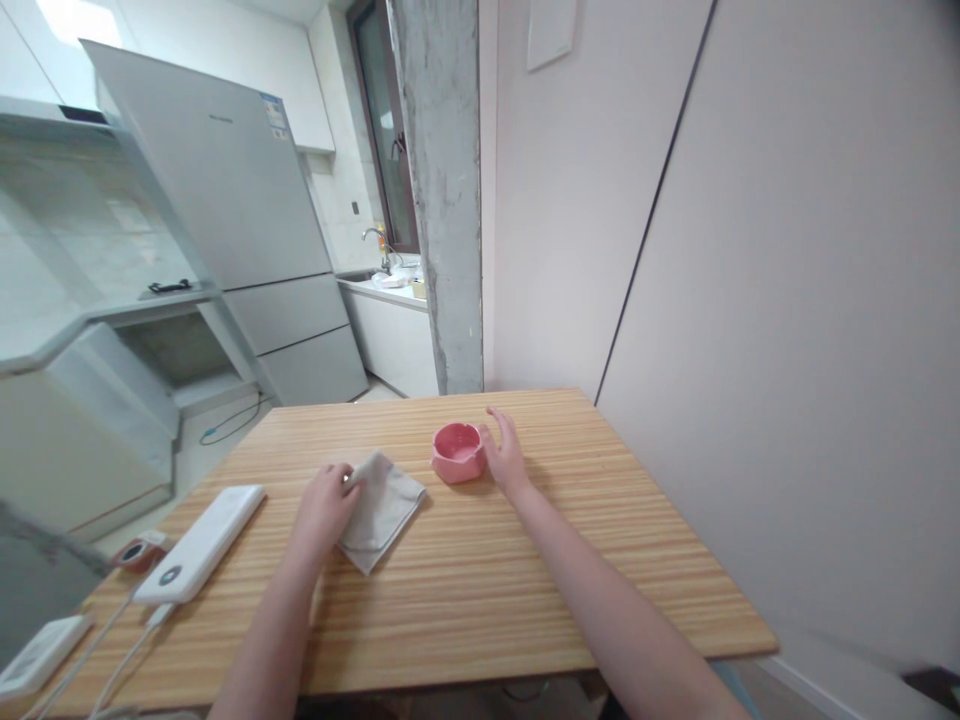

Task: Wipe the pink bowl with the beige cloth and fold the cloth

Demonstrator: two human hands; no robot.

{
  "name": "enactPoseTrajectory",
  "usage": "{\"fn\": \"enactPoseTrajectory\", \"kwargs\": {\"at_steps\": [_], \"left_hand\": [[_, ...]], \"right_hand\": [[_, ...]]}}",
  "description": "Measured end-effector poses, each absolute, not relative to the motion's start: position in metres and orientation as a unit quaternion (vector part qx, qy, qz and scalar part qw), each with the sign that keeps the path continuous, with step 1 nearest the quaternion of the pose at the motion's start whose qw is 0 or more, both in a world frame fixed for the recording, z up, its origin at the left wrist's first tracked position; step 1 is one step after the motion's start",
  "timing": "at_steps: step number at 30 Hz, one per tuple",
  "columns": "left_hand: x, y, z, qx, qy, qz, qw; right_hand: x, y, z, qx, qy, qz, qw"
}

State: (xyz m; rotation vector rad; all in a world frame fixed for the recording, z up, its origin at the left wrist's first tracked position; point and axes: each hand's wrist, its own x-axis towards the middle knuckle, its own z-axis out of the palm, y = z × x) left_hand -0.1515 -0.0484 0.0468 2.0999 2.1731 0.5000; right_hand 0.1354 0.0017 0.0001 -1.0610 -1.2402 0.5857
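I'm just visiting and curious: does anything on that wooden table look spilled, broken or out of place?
Nothing stands out. The pink bowl sits upright beside the right hand, the left hand grips a grey cloth lying flat, and the table shows no spill.

My surface (525, 590) is a pale wooden top with fine stripes running across it. A folded beige cloth (382, 510) lies near the middle, and just to its right stands a small pink dish (457, 452). At the left edge a long white power bank (201, 545) lies at a slant, with white cables (112, 640) trailing from it toward me. A small red-and-white object (139, 550) sits just beside it, and another flat white device (37, 655) rests at the near left corner.
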Motion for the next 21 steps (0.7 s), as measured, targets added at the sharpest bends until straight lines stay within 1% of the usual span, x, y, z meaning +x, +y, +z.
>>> {"fn": "enactPoseTrajectory", "kwargs": {"at_steps": [2, 5, 6, 7, 9, 10, 11, 12, 13, 15, 16, 17, 18, 19, 21], "left_hand": [[-0.130, -0.052, 0.073, 0.739, 0.634, 0.215, 0.069], [-0.093, -0.051, 0.113, 0.800, 0.541, 0.214, 0.145], [-0.081, -0.048, 0.121, 0.811, 0.509, 0.234, 0.169], [-0.070, -0.043, 0.125, 0.812, 0.482, 0.273, 0.185], [-0.054, -0.029, 0.119, 0.761, 0.463, 0.413, 0.190], [-0.047, -0.021, 0.110, 0.712, 0.471, 0.485, 0.187], [-0.042, -0.013, 0.098, 0.658, 0.486, 0.542, 0.191], [-0.038, -0.006, 0.083, 0.604, 0.510, 0.577, 0.205], [-0.034, -0.001, 0.068, 0.563, 0.537, 0.585, 0.229], [-0.028, 0.006, 0.039, 0.514, 0.577, 0.565, 0.290], [-0.025, 0.007, 0.028, 0.504, 0.585, 0.547, 0.324], [-0.022, 0.006, 0.019, 0.503, 0.587, 0.528, 0.351], [-0.020, 0.005, 0.013, 0.511, 0.586, 0.510, 0.369], [-0.017, 0.004, 0.008, 0.525, 0.584, 0.494, 0.374], [-0.014, 0.001, 0.005, 0.550, 0.580, 0.479, 0.363]], "right_hand": [[0.129, -0.012, 0.013, -0.405, -0.603, 0.288, 0.624], [0.119, -0.027, 0.025, -0.347, -0.624, 0.407, 0.570], [0.119, -0.028, 0.027, -0.345, -0.617, 0.445, 0.549], [0.120, -0.027, 0.028, -0.351, -0.605, 0.481, 0.529], [0.128, -0.020, 0.030, -0.384, -0.557, 0.533, 0.508], [0.134, -0.015, 0.030, -0.408, -0.522, 0.544, 0.515], [0.141, -0.010, 0.031, -0.434, -0.478, 0.540, 0.541], [0.148, -0.005, 0.032, -0.458, -0.428, 0.519, 0.581], [0.154, -0.001, 0.032, -0.478, -0.382, 0.482, 0.627], [0.162, 0.002, 0.035, -0.502, -0.332, 0.380, 0.702], [0.163, 0.001, 0.036, -0.507, -0.341, 0.326, 0.721], [0.163, -0.002, 0.038, -0.509, -0.379, 0.276, 0.722], [0.161, -0.006, 0.039, -0.506, -0.443, 0.234, 0.702], [0.157, -0.011, 0.040, -0.499, -0.524, 0.199, 0.660], [0.147, -0.022, 0.040, -0.478, -0.694, 0.151, 0.517]]}}
